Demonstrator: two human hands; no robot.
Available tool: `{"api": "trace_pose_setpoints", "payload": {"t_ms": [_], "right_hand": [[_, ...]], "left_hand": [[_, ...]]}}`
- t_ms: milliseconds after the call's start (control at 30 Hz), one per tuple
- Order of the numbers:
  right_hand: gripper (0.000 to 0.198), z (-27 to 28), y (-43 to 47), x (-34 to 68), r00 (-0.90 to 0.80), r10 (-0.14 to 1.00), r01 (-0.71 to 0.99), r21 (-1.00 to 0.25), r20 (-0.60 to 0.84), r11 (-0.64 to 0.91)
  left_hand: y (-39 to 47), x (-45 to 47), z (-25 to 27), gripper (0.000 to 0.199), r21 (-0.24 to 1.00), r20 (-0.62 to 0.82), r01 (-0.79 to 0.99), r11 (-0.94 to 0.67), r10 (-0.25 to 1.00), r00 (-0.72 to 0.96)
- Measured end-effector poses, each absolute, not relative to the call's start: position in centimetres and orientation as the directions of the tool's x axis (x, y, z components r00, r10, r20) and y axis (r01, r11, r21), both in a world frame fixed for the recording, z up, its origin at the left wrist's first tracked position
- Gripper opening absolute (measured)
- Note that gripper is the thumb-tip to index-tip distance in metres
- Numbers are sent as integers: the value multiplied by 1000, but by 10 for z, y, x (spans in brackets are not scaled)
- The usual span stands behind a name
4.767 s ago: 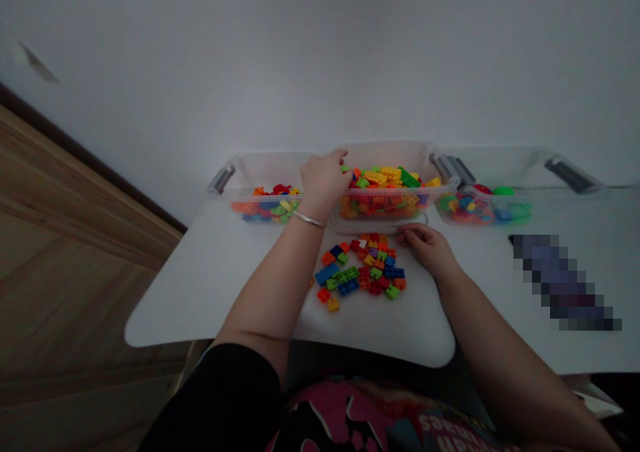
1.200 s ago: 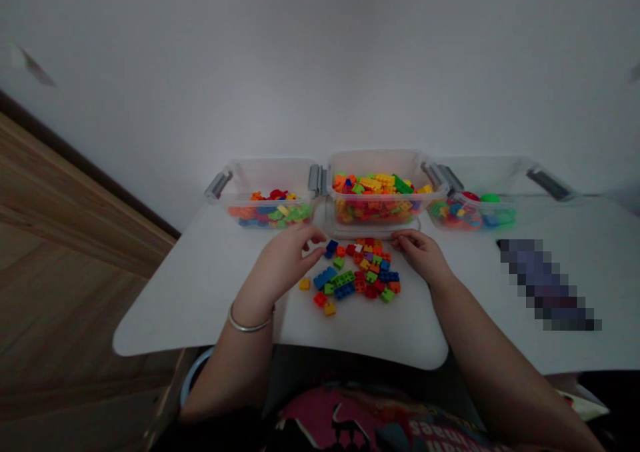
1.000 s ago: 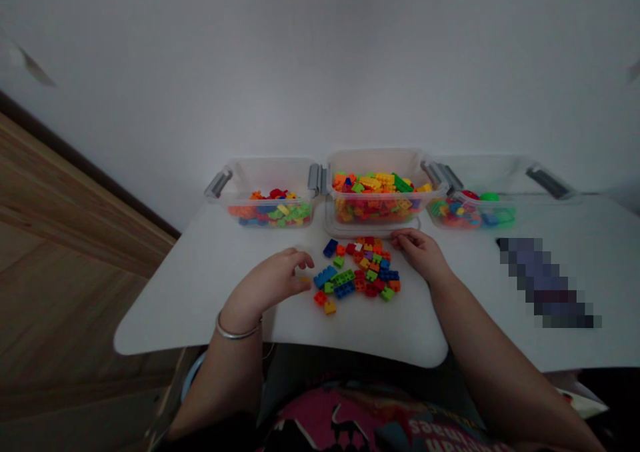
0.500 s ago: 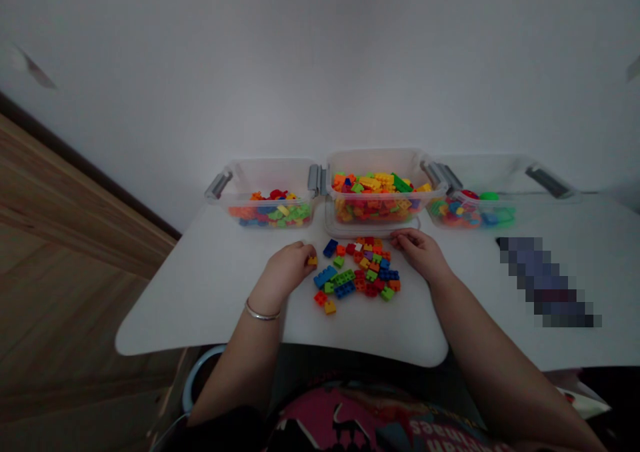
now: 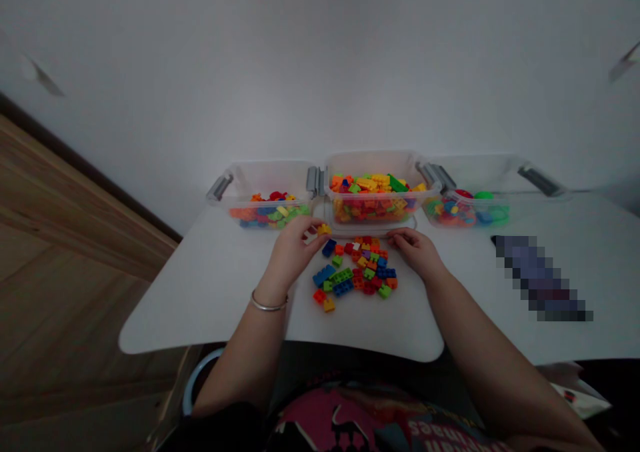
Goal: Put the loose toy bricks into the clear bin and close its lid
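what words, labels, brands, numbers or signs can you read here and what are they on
Shirt: white lettering, upside down, too blurred to read surely.
Pixelated object: obscured, nothing readable.
Pale packet, lower right: markings too small to read.
Loose bricks and clear boxes: no readable text.

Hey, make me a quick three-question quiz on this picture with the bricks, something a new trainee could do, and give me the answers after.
1. What is the left hand holding?
2. True or false: the right hand is inside one of the clear bins.
3. How many clear bins are lined up toward the back of the table? a) two b) three c) four

Key:
1. A yellow brick.
2. False; it is outside them, beside the loose bricks.
3. b
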State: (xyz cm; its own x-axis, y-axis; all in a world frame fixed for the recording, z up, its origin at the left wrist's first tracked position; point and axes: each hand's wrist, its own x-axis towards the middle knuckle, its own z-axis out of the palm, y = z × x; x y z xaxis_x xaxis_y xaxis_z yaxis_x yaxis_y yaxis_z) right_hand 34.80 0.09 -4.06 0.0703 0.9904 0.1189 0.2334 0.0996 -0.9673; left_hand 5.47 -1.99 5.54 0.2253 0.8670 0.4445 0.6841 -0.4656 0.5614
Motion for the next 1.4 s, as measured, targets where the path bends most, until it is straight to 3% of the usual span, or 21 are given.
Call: {"api": "trace_pose_setpoints", "payload": {"t_ms": [133,233,433,667,867,1067,1233,1400], "right_hand": [[28,-39,0,348,63,990,229,-968,124,107],[29,-37,0,349,59,990,211,-971,130,115],[29,-35,0,350,65,988,172,-977,140,127],[30,-36,1,349,64,987,176,-975,147,133],[30,-42,3,351,64,986,194,-971,151,136],[25,-38,0,349,38,984,294,-943,173,155],[24,-30,-6,346,-91,942,559,-766,323,316],[31,-26,-9,343,-266,873,619,-622,409,480]], "left_hand": [[0,77,81,20,515,626,688,-511,772,105],[26,94,98,23,480,676,711,-514,733,74],[69,123,112,34,440,583,804,-400,808,83],[80,132,106,22,442,458,846,-297,886,72],[82,127,102,34,465,589,771,-435,802,98],[32,112,105,20,300,747,744,-597,632,206],[-6,87,78,19,208,558,669,-714,648,518],[-8,63,49,22,189,278,768,-613,783,557]]}}
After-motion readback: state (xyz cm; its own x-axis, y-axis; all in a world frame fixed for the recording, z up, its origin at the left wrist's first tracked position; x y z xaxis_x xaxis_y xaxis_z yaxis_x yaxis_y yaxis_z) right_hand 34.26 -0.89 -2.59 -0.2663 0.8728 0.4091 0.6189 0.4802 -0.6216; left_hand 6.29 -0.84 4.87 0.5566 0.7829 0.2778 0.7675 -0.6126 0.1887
